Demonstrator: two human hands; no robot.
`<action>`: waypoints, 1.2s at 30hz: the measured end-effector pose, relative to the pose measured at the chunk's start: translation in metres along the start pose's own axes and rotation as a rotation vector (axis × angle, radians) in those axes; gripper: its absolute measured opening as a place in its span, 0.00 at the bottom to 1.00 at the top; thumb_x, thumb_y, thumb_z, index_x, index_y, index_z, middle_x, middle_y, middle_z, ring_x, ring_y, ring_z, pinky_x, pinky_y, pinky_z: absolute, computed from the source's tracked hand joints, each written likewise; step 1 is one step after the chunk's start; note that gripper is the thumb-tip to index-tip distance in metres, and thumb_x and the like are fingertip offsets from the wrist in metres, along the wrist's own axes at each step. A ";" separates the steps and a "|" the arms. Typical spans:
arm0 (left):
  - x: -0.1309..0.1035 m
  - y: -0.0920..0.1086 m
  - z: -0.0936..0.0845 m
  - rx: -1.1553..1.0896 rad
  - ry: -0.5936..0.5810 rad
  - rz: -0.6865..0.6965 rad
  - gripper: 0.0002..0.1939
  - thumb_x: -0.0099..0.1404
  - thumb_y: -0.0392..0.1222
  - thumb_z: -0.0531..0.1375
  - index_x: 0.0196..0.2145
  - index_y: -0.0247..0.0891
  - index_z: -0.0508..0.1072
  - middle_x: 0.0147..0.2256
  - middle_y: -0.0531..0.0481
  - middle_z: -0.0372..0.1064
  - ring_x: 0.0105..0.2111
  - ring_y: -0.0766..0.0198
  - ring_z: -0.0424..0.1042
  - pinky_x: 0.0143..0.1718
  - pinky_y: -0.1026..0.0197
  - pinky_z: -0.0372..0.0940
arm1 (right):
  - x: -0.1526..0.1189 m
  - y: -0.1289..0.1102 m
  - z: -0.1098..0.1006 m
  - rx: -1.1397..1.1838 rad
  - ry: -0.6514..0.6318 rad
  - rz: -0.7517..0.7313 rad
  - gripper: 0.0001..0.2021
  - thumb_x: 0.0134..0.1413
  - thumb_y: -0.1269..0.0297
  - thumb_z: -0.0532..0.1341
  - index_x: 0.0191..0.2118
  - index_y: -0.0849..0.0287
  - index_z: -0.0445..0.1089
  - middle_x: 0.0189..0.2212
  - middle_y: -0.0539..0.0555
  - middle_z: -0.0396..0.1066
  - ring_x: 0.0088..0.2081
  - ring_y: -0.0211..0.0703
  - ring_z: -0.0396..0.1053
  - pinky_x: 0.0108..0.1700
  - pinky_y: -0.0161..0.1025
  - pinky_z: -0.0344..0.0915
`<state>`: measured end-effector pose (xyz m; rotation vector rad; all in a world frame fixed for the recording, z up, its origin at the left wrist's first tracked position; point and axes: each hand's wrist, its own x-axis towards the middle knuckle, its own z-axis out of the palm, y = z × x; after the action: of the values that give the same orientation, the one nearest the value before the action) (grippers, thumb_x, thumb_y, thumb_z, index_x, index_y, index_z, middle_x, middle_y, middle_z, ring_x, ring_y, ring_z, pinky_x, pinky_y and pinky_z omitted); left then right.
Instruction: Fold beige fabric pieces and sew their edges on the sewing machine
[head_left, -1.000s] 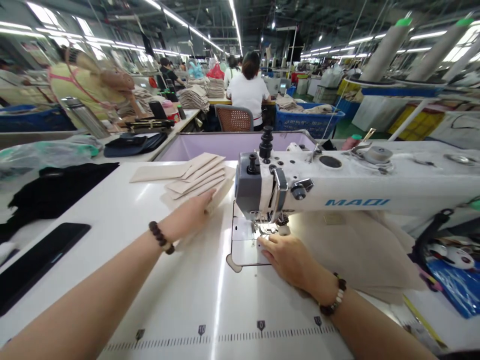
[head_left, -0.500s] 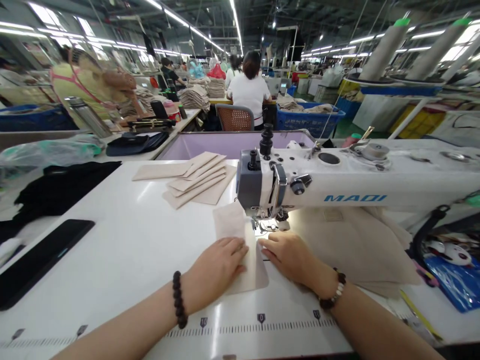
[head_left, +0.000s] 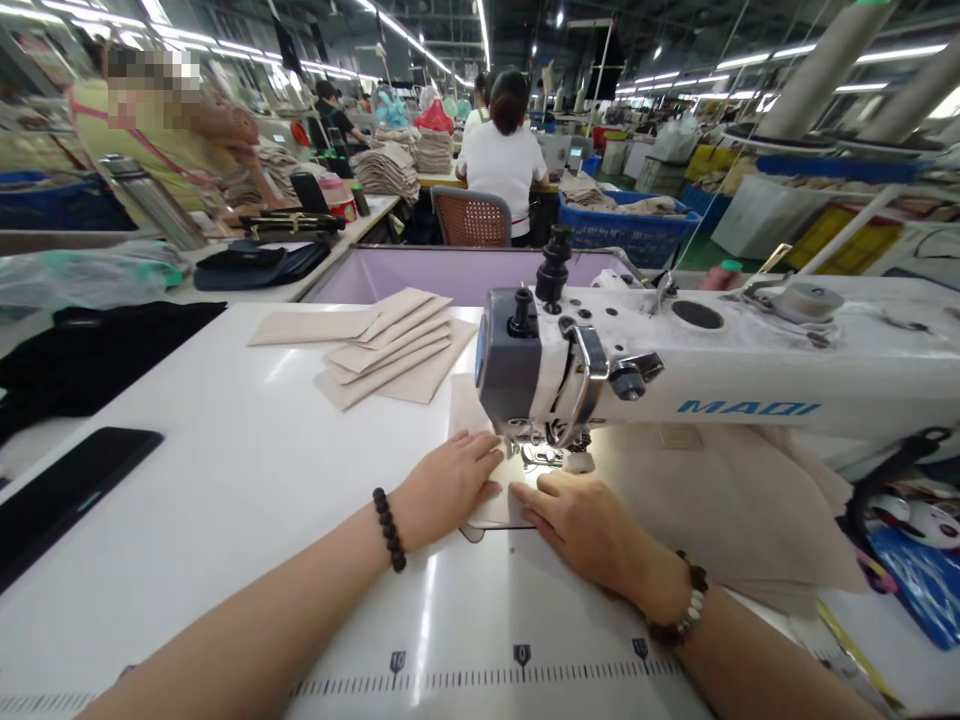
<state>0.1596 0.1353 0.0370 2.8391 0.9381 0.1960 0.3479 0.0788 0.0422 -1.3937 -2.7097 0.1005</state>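
Note:
A beige fabric piece lies flat on the white sewing table, its right side under the needle area of a white sewing machine. My left hand rests flat on this fabric, left of the presser foot, fingers stretched forward. Just in front of the foot, my right hand presses on the fabric's near right part, index finger and thumb pointing left, the other fingers bent. Neither hand grasps anything. Part of the fabric is hidden behind the machine head and under my hands.
Folded beige fabric pieces are fanned out beyond my left hand. Larger beige fabric lies under the machine arm. A black phone and black cloth are at left. A printed ruler runs along the front edge. Co-workers sit beyond.
The fabric has moved away from me, further under the machine, and its near edge is now close to my fingers. My left hand has slid forward with it. The view has shifted slightly.

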 end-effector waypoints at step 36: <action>0.002 -0.007 -0.004 -0.097 -0.025 0.137 0.10 0.67 0.36 0.50 0.32 0.33 0.69 0.39 0.46 0.65 0.42 0.61 0.65 0.46 0.61 0.61 | 0.003 0.000 0.003 -0.001 -0.063 0.086 0.11 0.60 0.65 0.50 0.47 0.54 0.64 0.30 0.50 0.70 0.30 0.40 0.67 0.30 0.38 0.53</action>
<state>0.1568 0.1424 0.0395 2.8106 0.7089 0.2138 0.3457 0.0811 0.0389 -1.5323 -2.6996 0.1520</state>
